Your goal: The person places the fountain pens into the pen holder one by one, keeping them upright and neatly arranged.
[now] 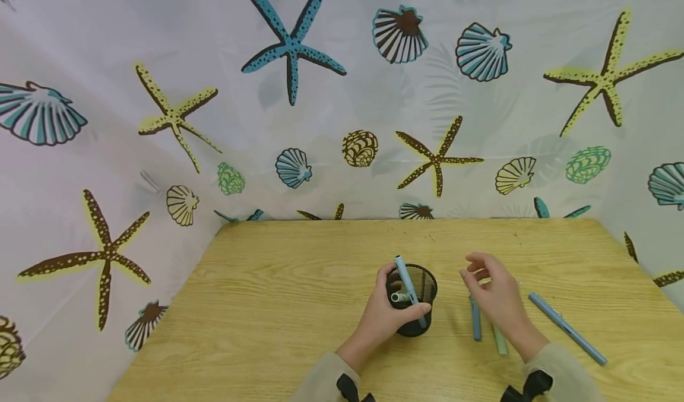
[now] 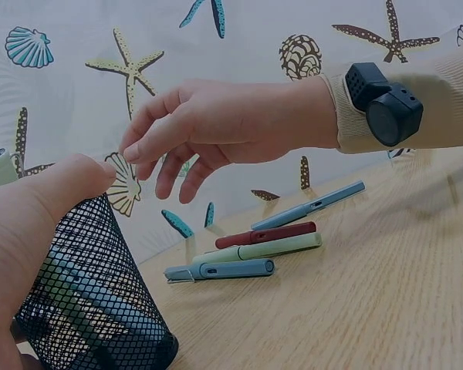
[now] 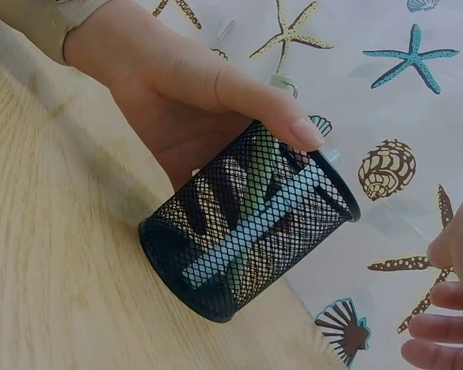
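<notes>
My left hand (image 1: 387, 307) grips a black mesh pen cup (image 3: 251, 223), fingers curled round its side and thumb by the rim. The cup leans in the right wrist view, its base at the table. Inside stand a light blue pen (image 1: 406, 280) and a pale green pen (image 3: 258, 173), seen through the mesh. My right hand (image 1: 494, 289) hovers to the right of the cup, fingers loosely bent, with nothing held. Below and around it lie a blue pen (image 1: 476, 322), a light green pen (image 1: 500, 341) and a dark red pen (image 2: 266, 235), the last hidden in the head view.
A second blue pen (image 1: 569, 329) lies slanted at the right of the wooden table (image 1: 288, 271). A white curtain (image 1: 331, 105) printed with starfish and shells hangs behind the table and along its sides. Black camera mounts (image 2: 382, 104) sit on the wrists.
</notes>
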The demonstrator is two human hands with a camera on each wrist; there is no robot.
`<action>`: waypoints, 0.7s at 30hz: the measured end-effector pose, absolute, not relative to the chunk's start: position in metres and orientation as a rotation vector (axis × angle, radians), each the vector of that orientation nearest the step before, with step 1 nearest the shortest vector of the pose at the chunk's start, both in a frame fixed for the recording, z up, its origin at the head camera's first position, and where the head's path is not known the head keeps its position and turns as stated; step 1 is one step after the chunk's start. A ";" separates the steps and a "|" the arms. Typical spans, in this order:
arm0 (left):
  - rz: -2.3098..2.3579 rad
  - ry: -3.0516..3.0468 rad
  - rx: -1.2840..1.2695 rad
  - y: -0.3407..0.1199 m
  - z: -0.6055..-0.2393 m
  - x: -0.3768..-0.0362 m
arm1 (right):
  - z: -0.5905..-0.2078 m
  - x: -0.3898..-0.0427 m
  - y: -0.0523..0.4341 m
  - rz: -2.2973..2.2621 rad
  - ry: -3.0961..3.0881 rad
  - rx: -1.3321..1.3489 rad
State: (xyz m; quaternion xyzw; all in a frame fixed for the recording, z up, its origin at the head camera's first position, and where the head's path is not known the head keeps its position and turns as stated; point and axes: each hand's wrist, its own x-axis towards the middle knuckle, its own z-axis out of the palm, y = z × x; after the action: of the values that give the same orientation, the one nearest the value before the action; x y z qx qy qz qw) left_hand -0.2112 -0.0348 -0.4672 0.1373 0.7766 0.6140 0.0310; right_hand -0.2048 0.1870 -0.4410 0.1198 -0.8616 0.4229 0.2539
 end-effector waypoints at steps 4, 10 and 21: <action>1.897 2.387 0.431 -0.035 -0.467 -0.211 | -0.439 -0.201 0.192 1.139 -2.341 0.312; 1.888 2.384 0.420 -0.036 -0.467 -0.211 | -0.437 -0.195 0.203 1.143 -2.348 0.300; 1.881 2.396 0.415 -0.036 -0.468 -0.211 | -0.439 -0.191 0.224 1.058 -2.373 0.232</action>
State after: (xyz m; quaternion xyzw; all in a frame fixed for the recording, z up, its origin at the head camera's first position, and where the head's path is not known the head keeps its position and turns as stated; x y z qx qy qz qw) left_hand -0.2113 -0.0358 -0.4683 0.1348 0.7789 0.6116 0.0336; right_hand -0.1910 0.2244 -0.4394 0.0860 -0.8777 0.3912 0.2632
